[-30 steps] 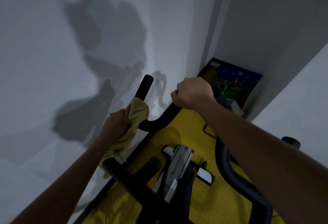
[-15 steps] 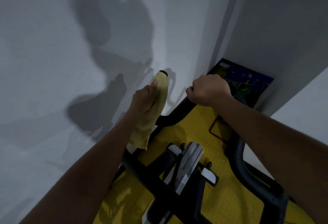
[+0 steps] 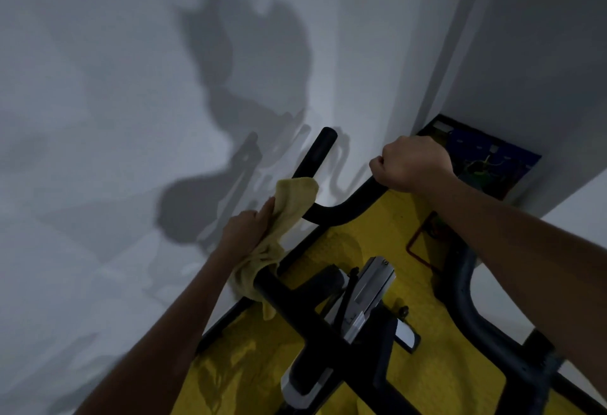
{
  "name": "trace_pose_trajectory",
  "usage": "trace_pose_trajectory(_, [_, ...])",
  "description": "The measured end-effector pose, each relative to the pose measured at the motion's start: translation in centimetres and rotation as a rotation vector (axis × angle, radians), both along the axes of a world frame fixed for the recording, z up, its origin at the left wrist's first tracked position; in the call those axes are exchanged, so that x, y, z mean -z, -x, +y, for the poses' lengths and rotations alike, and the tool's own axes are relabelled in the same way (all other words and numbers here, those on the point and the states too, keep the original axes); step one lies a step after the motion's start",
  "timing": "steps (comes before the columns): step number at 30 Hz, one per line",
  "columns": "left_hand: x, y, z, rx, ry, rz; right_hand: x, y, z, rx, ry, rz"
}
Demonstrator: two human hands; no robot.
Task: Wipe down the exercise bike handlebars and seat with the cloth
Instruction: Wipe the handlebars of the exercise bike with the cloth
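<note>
Two hands work on the black handlebars (image 3: pixel 345 207) of an exercise bike that stands on a yellow floor mat (image 3: pixel 387 250) against a pale wall (image 3: pixel 98 119). The left hand (image 3: pixel 244 232) grips a yellow cloth (image 3: pixel 289 211) wrapped round the left prong of the handlebars, fingers curled over the fabric; the cloth covers the lower part of that prong, with a loose end hanging down past the bar toward the mat's left edge, while the bare black tip (image 3: pixel 323 140) of the prong sticks up above it. The right hand (image 3: pixel 412 163) is closed in a fist round the curved bar further right. Below them sit the bike's silver stem (image 3: pixel 368 296) and black frame. Near the mat's far right corner lies a dark blue box (image 3: pixel 486 158) against the wall.
</note>
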State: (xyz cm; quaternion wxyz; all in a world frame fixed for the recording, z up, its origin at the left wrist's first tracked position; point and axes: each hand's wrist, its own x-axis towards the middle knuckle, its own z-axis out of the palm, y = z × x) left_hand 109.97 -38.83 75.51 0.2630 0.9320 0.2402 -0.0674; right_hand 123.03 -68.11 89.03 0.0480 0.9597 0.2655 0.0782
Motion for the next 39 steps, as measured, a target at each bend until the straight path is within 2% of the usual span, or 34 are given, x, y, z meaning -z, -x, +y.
trace_pose_trajectory(5, [-0.1, 2.4, -1.4, -0.151, 0.051, -0.110, 0.0, 0.1, 0.1, 0.005, 0.016, -0.006])
trace_pose_trajectory(14, [-0.6, 3.0, -2.4, -0.284, 0.104, -0.085, 0.5, -0.3, -0.2, -0.034, 0.013, -0.025])
trace_pose_trajectory(20, [-0.7, 3.8, -3.2, -0.306, 0.024, -0.068, 0.8, -0.5, -0.4, -0.084, 0.042, -0.058])
trace_pose_trajectory(25, [-0.7, 4.5, -4.3, -0.487, 0.069, -0.049, 0.8, -0.3, -0.7, -0.130, 0.017, -0.064])
trace_pose_trajectory(31, [-0.7, 4.8, -4.7, -0.565, 0.048, -0.026, 0.8, -0.2, -0.5, -0.143, -0.033, -0.026])
trace_pose_trajectory(39, [-0.3, 5.3, -6.0, -0.686, 0.044, -0.026, 1.1, -0.5, -0.9, -0.223, -0.068, -0.074])
